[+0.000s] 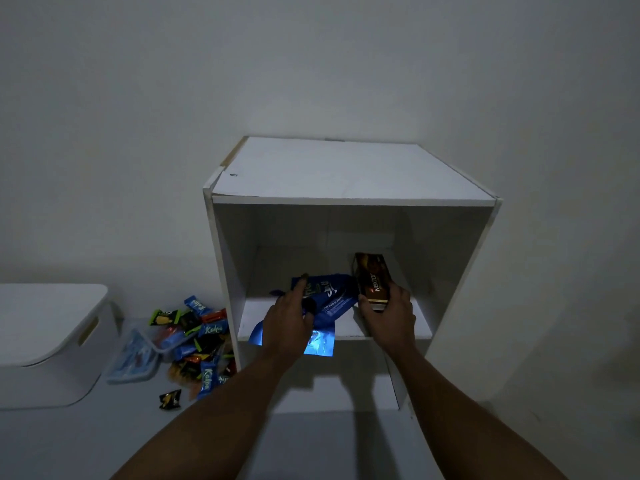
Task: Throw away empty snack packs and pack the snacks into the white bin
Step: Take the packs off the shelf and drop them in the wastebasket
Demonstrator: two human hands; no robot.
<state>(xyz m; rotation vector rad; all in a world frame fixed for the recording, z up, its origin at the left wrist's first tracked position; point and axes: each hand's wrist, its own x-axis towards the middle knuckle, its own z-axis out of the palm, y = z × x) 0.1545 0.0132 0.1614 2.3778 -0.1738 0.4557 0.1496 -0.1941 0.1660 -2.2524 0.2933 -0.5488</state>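
A blue foil snack pack (332,299) lies flat on the shelf of a white cabinet (346,174), hanging over the shelf's front edge. My left hand (289,320) lies on it with the fingers curled round its left part. To its right, my right hand (391,317) grips a brown Nextar pack (372,278) held upright inside the cabinet. On the floor to the left lies a heap of small snack packs (197,341). The white bin (48,341), lid on, stands at the far left.
A clear plastic container (135,362) sits on the floor between the white bin and the snack heap. One small black pack (170,399) lies apart in front of the heap. The cabinet stands against a plain wall and has a lower compartment.
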